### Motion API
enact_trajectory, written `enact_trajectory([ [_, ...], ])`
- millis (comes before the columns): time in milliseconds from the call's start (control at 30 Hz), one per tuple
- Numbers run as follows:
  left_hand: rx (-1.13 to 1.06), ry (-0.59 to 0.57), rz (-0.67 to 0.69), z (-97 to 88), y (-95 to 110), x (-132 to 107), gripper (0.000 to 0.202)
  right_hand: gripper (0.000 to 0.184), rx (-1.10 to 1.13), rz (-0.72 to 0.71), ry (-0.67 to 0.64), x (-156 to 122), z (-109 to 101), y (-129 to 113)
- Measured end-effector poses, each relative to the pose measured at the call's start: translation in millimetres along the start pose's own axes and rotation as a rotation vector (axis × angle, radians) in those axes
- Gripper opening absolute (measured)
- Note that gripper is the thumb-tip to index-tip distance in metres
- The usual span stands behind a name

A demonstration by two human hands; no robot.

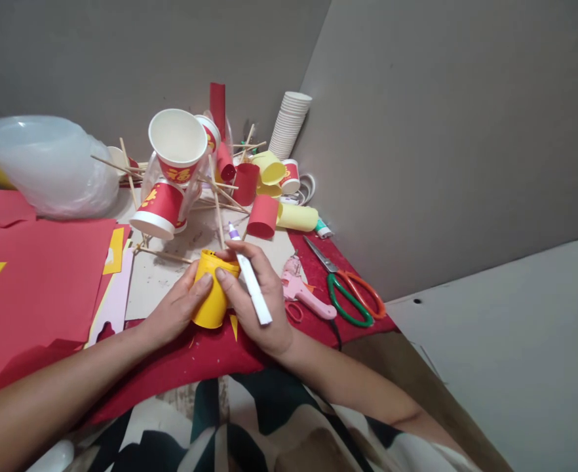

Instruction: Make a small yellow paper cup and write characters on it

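Note:
A yellow paper-wrapped cup [212, 292] lies on its side between my two hands, over a red sheet at the table's front. My left hand [177, 308] wraps its left side, thumb on top. My right hand [257, 298] presses the cup's right side with its fingertips and also holds a white glue stick [250, 283] with a purple tip pointing away from me. Both hands are closed.
Behind the cup stands a pile of red-and-white paper cups [171, 177], wooden sticks [217, 203] and red and yellow paper rolls [263, 216]. A pink glue gun [305, 292] and green-orange scissors [350, 295] lie to the right. Red paper sheets [38, 275] cover the left; stacked white cups [289, 124] stand at the back.

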State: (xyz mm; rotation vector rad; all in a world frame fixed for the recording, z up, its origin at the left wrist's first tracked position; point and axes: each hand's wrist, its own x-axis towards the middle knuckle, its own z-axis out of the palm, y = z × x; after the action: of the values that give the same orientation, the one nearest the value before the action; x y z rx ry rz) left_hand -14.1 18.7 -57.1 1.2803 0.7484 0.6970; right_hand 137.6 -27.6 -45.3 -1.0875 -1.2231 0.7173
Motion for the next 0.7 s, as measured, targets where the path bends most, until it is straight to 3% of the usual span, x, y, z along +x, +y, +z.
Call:
enact_trajectory([
  [167,-0.012,-0.032,-0.012,0.8,3,0,0.054,0.024,0.027,0.019,-0.067,1,-9,-11],
  [333,-0.214,-0.269,-0.07,-1.7,9,-1,0.066,0.025,0.039,-0.014,-0.128,0,-22,-25],
  [433,-0.255,-0.378,-0.132,-1.8,11,-1,0.072,0.028,0.028,-0.118,-0.2,12,-37,-39],
  [500,-0.24,-0.386,-0.178,-1.7,13,-1,0.069,0.025,-0.056,-0.279,-0.126,38,-55,-46],
  [600,-0.221,-0.338,-0.204,-2.3,14,1,0.064,0.022,-0.203,-0.554,0.168,106,-93,-39],
  [633,-0.227,-0.322,-0.204,-2.7,13,2,0.063,0.022,-0.294,-0.592,0.249,133,-107,-30],
  [700,-0.248,-0.308,-0.207,-3.8,12,3,0.06,0.023,-0.555,-0.465,0.266,186,-131,-6],
])
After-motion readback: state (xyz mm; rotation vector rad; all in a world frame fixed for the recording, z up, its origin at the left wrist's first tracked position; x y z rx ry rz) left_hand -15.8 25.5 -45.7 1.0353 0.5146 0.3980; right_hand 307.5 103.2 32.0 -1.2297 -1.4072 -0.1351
